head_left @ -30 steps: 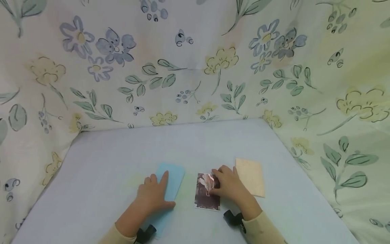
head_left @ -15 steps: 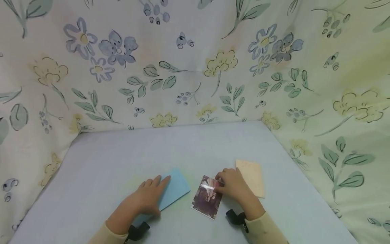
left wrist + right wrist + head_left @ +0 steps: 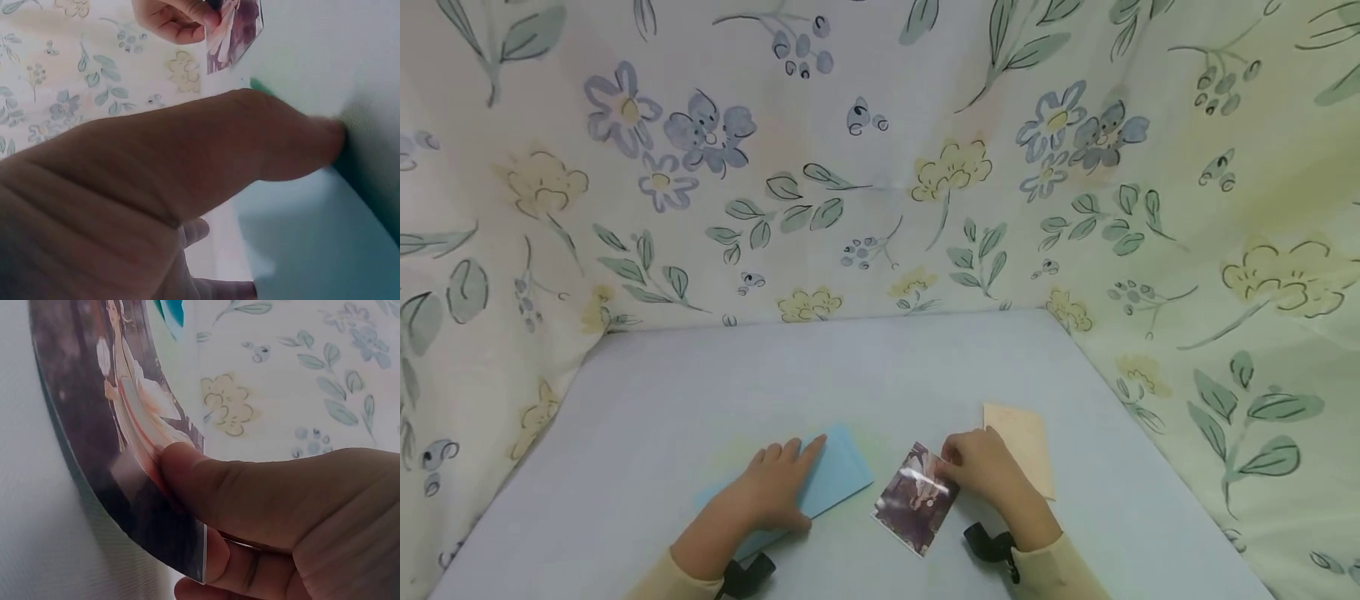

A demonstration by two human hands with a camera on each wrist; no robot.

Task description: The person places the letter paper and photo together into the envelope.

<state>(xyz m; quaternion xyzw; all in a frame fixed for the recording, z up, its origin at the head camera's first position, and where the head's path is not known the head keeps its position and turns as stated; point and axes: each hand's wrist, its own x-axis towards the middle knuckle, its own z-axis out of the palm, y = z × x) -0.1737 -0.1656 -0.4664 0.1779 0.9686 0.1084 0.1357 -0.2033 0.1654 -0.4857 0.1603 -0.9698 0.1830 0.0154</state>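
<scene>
At the lower centre of the head view, the right hand pinches the upper right corner of a glossy photo card, thumb on its printed face, the card tilted on the pale desk. Left of it, the left hand lies flat, fingers straight, on a blue card. A beige card lies just right of the right hand.

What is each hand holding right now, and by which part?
The right hand pinches the glossy dark photo card at its far corner. The left hand lies flat on the light blue card.
</scene>
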